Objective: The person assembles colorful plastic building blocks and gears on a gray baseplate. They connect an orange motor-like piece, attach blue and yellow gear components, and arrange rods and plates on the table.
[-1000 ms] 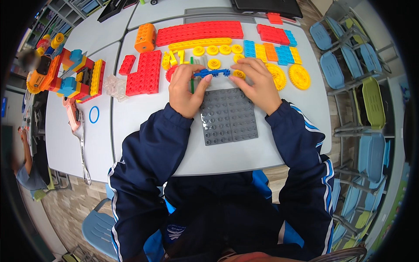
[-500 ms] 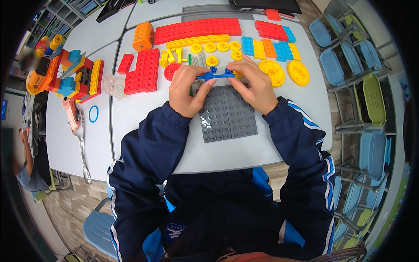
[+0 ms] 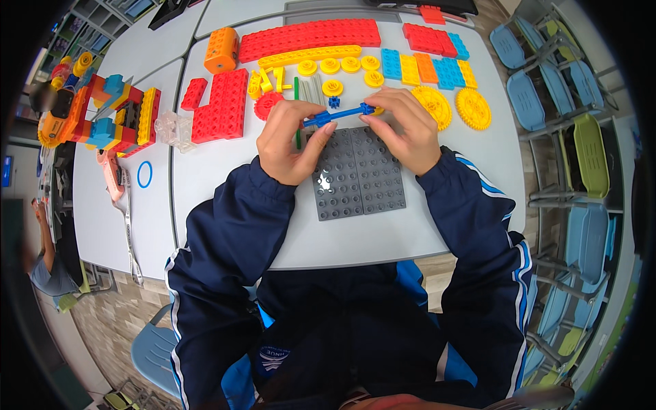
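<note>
Above pale table [image 3: 383,239], left fingers [image 3: 305,109] and right fingers [image 3: 396,104] pinched onto blue rod [image 3: 346,114]; blue chairs [image 3: 525,100] at right.

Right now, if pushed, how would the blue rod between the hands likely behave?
The blue rod is probably stiff, since it spans straight from left hand to right hand. Its slimness suggests little weight, and its smooth-looking surface might slip.

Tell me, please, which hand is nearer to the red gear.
Left. The left hand is just below the red gear in the picture; the right hand is farther off to the right, at the blue rod's other end.
</note>
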Motion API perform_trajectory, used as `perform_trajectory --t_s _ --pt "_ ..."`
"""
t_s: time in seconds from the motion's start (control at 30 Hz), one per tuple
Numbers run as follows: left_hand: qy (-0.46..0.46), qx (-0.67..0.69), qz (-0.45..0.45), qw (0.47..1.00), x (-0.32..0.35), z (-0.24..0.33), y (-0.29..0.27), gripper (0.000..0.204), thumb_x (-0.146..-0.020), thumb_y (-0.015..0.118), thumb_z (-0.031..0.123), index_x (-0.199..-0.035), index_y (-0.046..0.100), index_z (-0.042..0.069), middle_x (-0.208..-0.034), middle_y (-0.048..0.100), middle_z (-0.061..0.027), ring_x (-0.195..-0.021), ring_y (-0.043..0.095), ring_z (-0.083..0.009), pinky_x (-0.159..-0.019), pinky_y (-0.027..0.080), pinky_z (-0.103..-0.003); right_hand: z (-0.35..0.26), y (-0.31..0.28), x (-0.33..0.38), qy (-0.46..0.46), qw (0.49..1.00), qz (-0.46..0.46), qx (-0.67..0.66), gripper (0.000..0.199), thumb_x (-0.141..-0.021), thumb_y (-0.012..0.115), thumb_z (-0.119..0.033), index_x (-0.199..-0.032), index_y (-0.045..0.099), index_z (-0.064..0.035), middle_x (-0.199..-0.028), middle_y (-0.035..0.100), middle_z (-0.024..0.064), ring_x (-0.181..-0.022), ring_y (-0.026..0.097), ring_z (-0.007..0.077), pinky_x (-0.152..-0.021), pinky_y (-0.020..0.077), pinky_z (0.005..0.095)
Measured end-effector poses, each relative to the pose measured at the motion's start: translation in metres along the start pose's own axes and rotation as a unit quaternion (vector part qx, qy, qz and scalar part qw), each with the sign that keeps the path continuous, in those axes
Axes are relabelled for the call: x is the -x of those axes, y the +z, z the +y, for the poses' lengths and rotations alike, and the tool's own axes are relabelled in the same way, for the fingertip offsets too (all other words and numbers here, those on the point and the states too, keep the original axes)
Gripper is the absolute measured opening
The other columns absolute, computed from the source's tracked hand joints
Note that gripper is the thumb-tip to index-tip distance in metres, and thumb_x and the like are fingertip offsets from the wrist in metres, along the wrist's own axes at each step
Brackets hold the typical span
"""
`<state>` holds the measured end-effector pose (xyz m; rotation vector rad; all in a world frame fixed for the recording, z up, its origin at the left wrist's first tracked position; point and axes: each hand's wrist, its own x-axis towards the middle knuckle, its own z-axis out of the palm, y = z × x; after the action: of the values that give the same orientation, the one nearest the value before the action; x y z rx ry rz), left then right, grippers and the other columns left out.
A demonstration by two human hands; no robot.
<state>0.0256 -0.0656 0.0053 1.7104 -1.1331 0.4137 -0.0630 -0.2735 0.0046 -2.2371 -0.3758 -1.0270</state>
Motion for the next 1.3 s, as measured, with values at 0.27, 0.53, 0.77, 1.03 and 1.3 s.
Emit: perform_trajectory --t_s 0.27,0.53,0.77,1.03,1.3 --pt "0.007 -0.002 0.010 1.000 -0.0014 0.0007 0.0004 0.024 -0.078 0.080 0.001 -0.098 0.068 -0.002 -0.089 0.067 -0.0118 -0.077 0.061 -0.0234 -0.066 0.048 -0.031 0.0007 -0.0017 -0.0011 -0.041 0.999 -0.003 0.034 0.027 -0.076 0.079 0.000 -0.100 0.068 0.0015 -0.095 0.068 0.0127 -0.091 0.065 0.0301 -0.078 0.0546 0.0372" --pt "-0.012 -0.004 0.007 1.000 -0.0004 -0.0002 0.0008 0.024 -0.077 0.082 0.004 -0.097 0.070 -0.001 -0.085 0.067 -0.0100 -0.072 0.060 -0.0200 -0.060 0.047 -0.027 0.0007 -0.0016 0.0003 -0.062 0.997 -0.006 0.044 0.028 -0.074 0.079 0.001 -0.100 0.070 0.0018 -0.095 0.066 0.0117 -0.091 0.065 0.0292 -0.076 0.0548 0.0364" --pt "-0.035 0.032 -0.010 0.999 0.0029 -0.0032 0.0005 0.024 -0.077 0.083 0.006 -0.097 0.071 -0.002 -0.084 0.069 -0.0116 -0.067 0.061 -0.0175 -0.056 0.047 -0.025 0.0007 -0.0028 0.0004 -0.071 0.997 -0.008 0.035 0.031 -0.071 0.079 0.004 -0.101 0.070 0.0027 -0.094 0.065 0.0124 -0.090 0.064 0.0295 -0.074 0.0545 0.0366" --pt "-0.041 0.031 0.009 0.999 0.0032 -0.0040 0.0005 0.022 -0.078 0.081 0.004 -0.096 0.071 -0.003 -0.081 0.069 -0.0124 -0.064 0.062 -0.0186 -0.056 0.049 -0.027 -0.0044 -0.0003 0.0041 -0.089 0.995 -0.029 0.032 0.035 -0.068 0.081 0.002 -0.101 0.070 0.0040 -0.090 0.062 0.0126 -0.086 0.062 0.0303 -0.071 0.0536 0.0367" --pt "-0.038 0.026 0.011 0.999 0.0051 -0.0027 0.0028 0.020 -0.075 0.080 0.000 -0.093 0.071 -0.004 -0.073 0.066 -0.0123 -0.058 0.060 -0.0213 -0.055 0.048 -0.029 -0.0032 0.0009 0.0042 -0.084 0.996 -0.024 0.028 0.036 -0.067 0.081 0.003 -0.101 0.070 0.0044 -0.089 0.062 0.0124 -0.083 0.062 0.0293 -0.069 0.0530 0.0359"
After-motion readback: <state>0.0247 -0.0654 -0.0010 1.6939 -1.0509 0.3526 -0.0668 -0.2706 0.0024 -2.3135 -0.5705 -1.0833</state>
